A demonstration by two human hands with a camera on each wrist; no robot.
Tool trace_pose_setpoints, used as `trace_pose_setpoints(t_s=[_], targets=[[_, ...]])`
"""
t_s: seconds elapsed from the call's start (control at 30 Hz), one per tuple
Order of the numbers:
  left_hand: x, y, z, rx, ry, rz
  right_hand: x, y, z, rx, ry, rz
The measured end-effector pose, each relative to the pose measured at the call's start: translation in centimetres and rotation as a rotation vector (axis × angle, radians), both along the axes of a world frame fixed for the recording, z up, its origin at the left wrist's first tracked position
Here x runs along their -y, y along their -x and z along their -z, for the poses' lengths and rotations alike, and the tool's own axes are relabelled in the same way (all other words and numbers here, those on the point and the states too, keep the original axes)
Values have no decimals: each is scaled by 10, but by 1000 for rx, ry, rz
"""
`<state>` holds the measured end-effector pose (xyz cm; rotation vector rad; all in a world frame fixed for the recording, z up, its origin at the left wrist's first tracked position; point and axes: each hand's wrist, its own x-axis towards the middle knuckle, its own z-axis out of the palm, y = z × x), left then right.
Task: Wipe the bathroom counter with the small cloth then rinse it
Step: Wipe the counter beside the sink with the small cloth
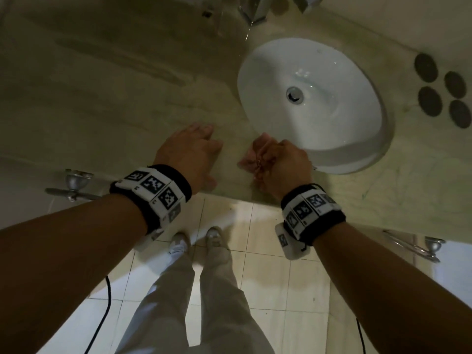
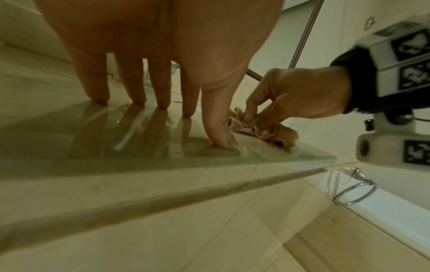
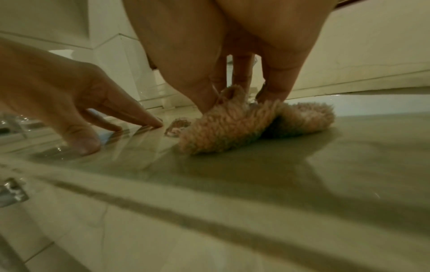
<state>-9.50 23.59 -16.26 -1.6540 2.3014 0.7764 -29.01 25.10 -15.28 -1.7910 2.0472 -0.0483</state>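
A small fluffy pink cloth (image 1: 251,159) (image 2: 274,133) (image 3: 244,127) lies bunched on the beige marble counter (image 1: 102,103) near its front edge, just left of the white oval sink (image 1: 314,103). My right hand (image 1: 283,162) (image 2: 300,95) (image 3: 242,92) pinches the cloth from above with thumb and fingers. My left hand (image 1: 191,152) (image 2: 163,88) (image 3: 76,103) rests on the counter to the cloth's left, fingers straight and spread, fingertips (image 2: 137,99) touching the glossy surface. It holds nothing.
A chrome faucet (image 1: 251,11) stands behind the sink, with water falling from it. Four dark round discs (image 1: 441,93) lie right of the sink. Chrome towel rings (image 1: 72,185) (image 2: 353,191) hang under the counter's front edge. Below are floor tiles and my shoes.
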Motion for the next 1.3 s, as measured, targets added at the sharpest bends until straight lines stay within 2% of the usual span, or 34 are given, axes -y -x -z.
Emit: trace_pose_setpoints(t_s=[0.27, 0.57, 0.67, 0.83, 1.1, 1.3], targets=[[-18, 37, -2, -136, 18, -17, -58, 27, 2, 41, -20, 67], [-34, 67, 10, -174, 72, -51, -28, 51, -5, -27, -41, 86], [-33, 73, 8, -193, 68, -58, -17, 65, -5, 8, -28, 99], [-41, 101, 8, -198, 89, -81, -26, 81, 3, 12, 14, -6], [-57, 172, 16, -220, 228, -6, -82, 151, 20, 99, 24, -65], [-59, 215, 20, -193, 230, -26, -72, 209, 13, 144, 56, 80]])
